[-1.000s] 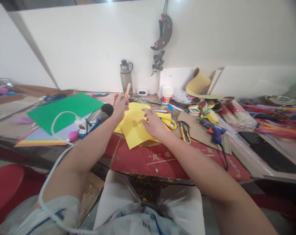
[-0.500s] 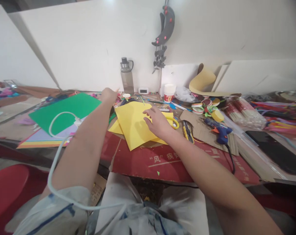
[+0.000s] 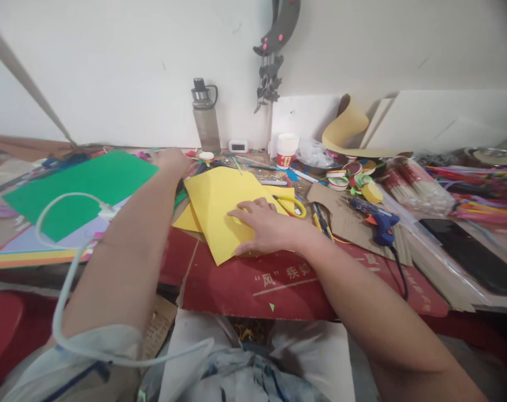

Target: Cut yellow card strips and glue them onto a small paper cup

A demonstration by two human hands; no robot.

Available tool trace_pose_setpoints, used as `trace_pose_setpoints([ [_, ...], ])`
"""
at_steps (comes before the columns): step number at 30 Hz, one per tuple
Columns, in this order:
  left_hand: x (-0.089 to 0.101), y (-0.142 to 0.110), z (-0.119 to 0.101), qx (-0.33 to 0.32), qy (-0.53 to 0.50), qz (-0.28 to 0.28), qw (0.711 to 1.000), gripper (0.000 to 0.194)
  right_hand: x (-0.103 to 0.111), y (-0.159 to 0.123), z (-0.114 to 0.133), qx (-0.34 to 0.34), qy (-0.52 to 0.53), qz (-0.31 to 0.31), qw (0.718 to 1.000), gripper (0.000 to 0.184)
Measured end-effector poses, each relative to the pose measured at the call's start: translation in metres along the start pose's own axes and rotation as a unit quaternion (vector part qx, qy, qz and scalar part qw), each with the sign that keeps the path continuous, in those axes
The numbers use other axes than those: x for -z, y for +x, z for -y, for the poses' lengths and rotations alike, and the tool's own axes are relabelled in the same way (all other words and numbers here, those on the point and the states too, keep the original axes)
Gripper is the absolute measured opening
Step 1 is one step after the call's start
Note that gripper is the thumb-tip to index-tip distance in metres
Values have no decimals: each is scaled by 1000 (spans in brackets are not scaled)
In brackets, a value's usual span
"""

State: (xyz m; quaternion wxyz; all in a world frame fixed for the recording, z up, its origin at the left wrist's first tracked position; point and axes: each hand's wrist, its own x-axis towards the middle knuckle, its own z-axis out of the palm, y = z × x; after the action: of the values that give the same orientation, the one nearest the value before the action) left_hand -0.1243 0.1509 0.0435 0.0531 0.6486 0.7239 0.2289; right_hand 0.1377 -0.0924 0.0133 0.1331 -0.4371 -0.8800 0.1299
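My right hand point(image 3: 264, 229) lies flat with fingers spread on a yellow paper sheet point(image 3: 220, 204) that rests on a red board point(image 3: 287, 279). My left hand point(image 3: 172, 161) reaches far across the table, past the upper left corner of the yellow sheet, beside a green sheet point(image 3: 81, 187). Its fingers are turned away from me and hidden. Yellow-handled scissors point(image 3: 293, 205) lie just right of my right hand.
A grey water bottle point(image 3: 205, 117) and a white cup point(image 3: 286, 151) stand by the wall. A utility knife point(image 3: 323, 219), a blue glue gun point(image 3: 379, 220), tape rolls point(image 3: 354, 178), bundled sticks point(image 3: 416, 192) and a black phone point(image 3: 471, 254) fill the right side. A white cable point(image 3: 65, 279) loops over my left arm.
My left hand, which held a wooden stick up a second ago, has reached forward and down to the far clutter; the stick is no longer seen. My right hand slid nearer on the yellow sheet.
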Motion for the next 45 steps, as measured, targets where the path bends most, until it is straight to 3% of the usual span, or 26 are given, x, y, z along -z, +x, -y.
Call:
trace_pose_setpoints([
  [3,-3,-8,-13,-43,109,-65,991,46,5,-2,2,-6,-27,45,999,85],
  [7,-10,-29,-34,-137,42,-79,987,35,15,-3,7,-11,-43,110,993,91],
  [10,-12,-50,-46,-194,-25,-83,977,28,21,-4,12,0,-55,119,991,87],
  [14,-6,-78,-58,-241,-149,-87,955,18,23,-2,12,5,-47,86,995,71],
  [18,2,-99,-55,-234,-248,-107,934,16,24,2,8,-6,-44,13,999,59],
  [22,5,-102,-38,-209,-314,-165,911,17,29,5,-2,-56,-65,-66,994,47],
  [24,4,-98,-30,-181,-368,-177,895,16,34,5,-11,-77,-48,-139,986,44],
  [27,-1,-90,-23,-125,-476,-163,855,19,42,5,-32,-120,30,-311,942,43],
  [29,-4,-85,-22,-95,-535,-148,826,31,47,5,-48,-145,107,-389,903,39],
  [34,-4,-81,-22,-66,-628,-49,774,68,50,7,-83,-186,249,-474,824,26],
  [36,-1,-81,-21,-71,-632,-50,770,69,50,6,-93,-181,260,-504,803,25],
  [38,1,-82,-19,-72,-628,-101,768,63,53,4,-103,-173,239,-557,776,25],
  [41,3,-84,-18,-70,-610,-170,771,51,59,0,-112,-157,203,-653,712,28],
  [43,3,-87,-20,-66,-603,-151,781,49,61,-2,-113,-143,169,-703,676,30],
  [45,2,-95,-26,-52,-611,-69,787,57,58,-3,-105,-122,116,-721,672,32],
])
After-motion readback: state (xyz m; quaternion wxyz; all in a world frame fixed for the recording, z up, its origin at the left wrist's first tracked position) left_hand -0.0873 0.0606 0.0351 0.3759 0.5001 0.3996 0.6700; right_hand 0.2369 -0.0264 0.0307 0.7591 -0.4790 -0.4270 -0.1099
